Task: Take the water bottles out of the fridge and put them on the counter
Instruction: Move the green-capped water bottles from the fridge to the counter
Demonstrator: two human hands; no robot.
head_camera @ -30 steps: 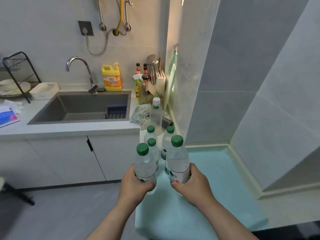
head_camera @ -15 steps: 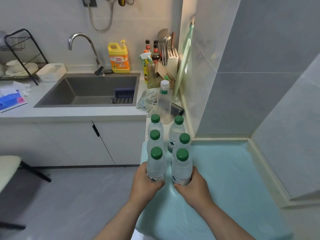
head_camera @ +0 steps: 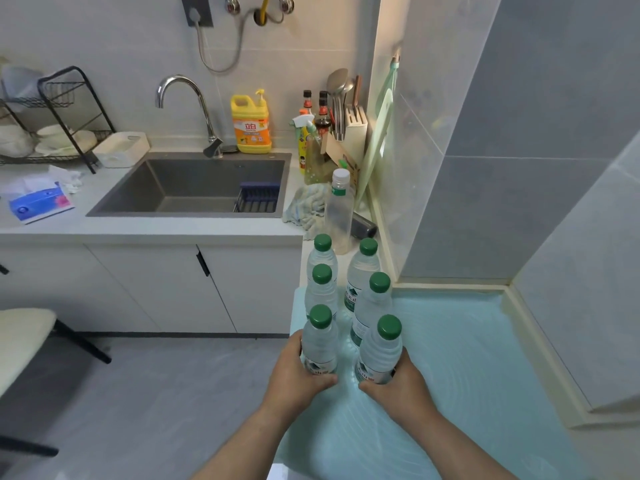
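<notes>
Several clear water bottles with green caps stand in two rows on a light blue mat (head_camera: pixel 467 358) that covers the low counter. My left hand (head_camera: pixel 298 379) grips the nearest left bottle (head_camera: pixel 320 341) around its lower body. My right hand (head_camera: pixel 398 386) grips the nearest right bottle (head_camera: pixel 381 351) the same way. Both held bottles are upright, their bases at the mat. Behind them stand the other bottles (head_camera: pixel 363 271), the farthest pair at the mat's far end. The fridge is not in view.
A taller white-capped bottle (head_camera: pixel 339 209) and a cloth (head_camera: pixel 308 206) sit behind the rows. The sink (head_camera: pixel 194 188), tap, yellow detergent jug (head_camera: pixel 251 123), sauce bottles and knife block line the upper counter. Tiled walls rise at the right. A stool (head_camera: pixel 20 334) stands at the left.
The two held bottles came down from the air and now stand at the front of the rows. The view has tilted down and drawn closer.
</notes>
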